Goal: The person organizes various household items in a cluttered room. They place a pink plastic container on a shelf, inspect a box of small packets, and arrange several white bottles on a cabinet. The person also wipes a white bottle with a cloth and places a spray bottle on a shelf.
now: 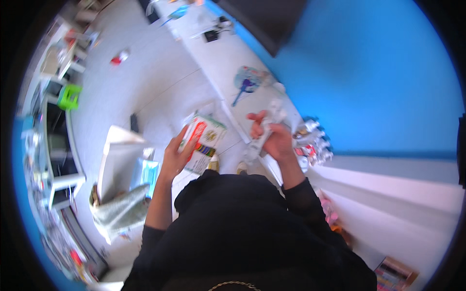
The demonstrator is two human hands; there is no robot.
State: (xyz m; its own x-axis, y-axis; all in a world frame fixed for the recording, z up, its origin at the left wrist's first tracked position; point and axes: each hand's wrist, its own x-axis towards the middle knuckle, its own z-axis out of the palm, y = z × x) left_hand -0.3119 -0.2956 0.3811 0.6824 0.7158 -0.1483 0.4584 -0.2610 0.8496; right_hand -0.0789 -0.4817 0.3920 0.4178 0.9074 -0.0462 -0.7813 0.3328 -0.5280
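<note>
My left hand (174,156) grips a printed carton (210,136), white with red and green parts and a dark multicoloured band. The carton is tilted in front of my body, over the floor. In my right hand (279,141) is a whitish, partly see-through strip (256,145), perhaps plastic packaging. Motion blur keeps its exact kind from view. The strip passes across the palm, with fingers curled about it, and its upper end lies over the white ledge (233,54). The hands are apart. Below them show the tips of my shoes (214,163).
On the ledge lie a round hand fan (247,82) and a small black box (211,35). Small items cluster (309,145) beyond my right wrist, against the blue wall (375,91). To the left stand a fabric bag (122,211) and a green stool (70,97). A red-and-white object (120,58) lies on the floor.
</note>
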